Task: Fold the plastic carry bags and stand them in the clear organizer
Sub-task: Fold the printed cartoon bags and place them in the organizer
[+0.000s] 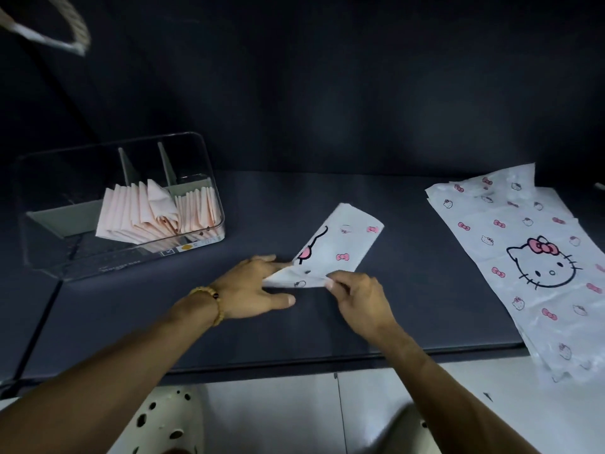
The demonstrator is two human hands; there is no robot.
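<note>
Mid-task. Clear organizer (209, 178) already holds many folded bags (157, 208), standing. Left hand (252, 290) flat, pinning folded strip bag (340, 244) on mat; right hand (360, 290) pinches corner, probably triangle-folding. Unfolded pile (523, 257) remains right.

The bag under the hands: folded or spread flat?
Folded, partly. The bag is a narrow strip; the left hand presses it, the right hand pinches its corner.

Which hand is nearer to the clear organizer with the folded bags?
Left. The left hand lies just right of and below the clear organizer, pressing the bag strip. The right hand pinches the strip farther right.
</note>
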